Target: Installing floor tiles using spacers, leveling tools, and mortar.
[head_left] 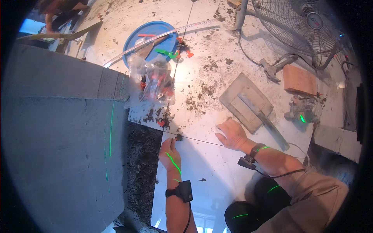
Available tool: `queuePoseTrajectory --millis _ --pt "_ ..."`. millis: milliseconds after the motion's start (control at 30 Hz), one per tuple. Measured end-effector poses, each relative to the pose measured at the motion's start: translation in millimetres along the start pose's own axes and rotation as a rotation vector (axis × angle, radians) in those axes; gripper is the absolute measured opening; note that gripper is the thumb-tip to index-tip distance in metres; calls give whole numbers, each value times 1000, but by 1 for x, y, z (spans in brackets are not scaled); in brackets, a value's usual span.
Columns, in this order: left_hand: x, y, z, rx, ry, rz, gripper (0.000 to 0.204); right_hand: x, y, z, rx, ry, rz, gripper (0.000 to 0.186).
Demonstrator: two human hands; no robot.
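Observation:
My left hand (170, 156) reaches over a white glossy floor tile (194, 171), its fingers pinched at a small dark piece (178, 137) by the joint with the tile beyond. Whether that piece is a clip or a lump of mortar is too small to tell. My right hand (234, 135) rests on the tiles near the same joint, thumb and forefinger apart, holding nothing. Just beyond it lies a flat rectangular trowel (246, 103) with a long handle. A small red piece (161, 124) sits among dark crumbs past my left hand.
A grey block wall (62, 143) stands at left, beside a strip of dark mortar (143, 167). Farther off are a clear bag (153, 83) of red pieces, a blue basin (132, 39) and a measuring tape (194, 25). A hammer (271, 72), brick (299, 79), laser level (305, 110) and fan (307, 23) stand right.

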State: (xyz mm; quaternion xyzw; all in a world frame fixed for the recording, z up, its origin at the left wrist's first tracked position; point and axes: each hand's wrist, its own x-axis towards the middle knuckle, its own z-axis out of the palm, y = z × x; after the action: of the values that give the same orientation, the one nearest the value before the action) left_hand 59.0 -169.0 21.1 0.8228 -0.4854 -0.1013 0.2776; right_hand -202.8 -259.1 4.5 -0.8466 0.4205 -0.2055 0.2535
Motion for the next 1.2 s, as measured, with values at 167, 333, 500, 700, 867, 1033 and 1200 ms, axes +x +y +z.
queuePoseTrajectory --millis 167,333,500,700,867,1033,1200 --pt "9 13 -14 257 -116 159 9 2 0 -3 18 8 -14 25" --pt "2 30 -9 129 -140 -33 15 2 0 -6 36 46 -12 23" --pt "-3 37 1 9 -116 -313 17 2 3 -5 45 55 -31 22" --pt "10 50 18 202 -96 -262 14 2 3 -4 28 50 -45 23" --pt "5 37 12 170 -157 37 5 0 -1 -3 11 28 -52 24" --pt "-4 16 10 92 26 199 10 0 -6 -1 -30 12 -86 26" --pt "-8 5 34 -146 320 298 10 4 -16 -2 -25 -16 -39 26"
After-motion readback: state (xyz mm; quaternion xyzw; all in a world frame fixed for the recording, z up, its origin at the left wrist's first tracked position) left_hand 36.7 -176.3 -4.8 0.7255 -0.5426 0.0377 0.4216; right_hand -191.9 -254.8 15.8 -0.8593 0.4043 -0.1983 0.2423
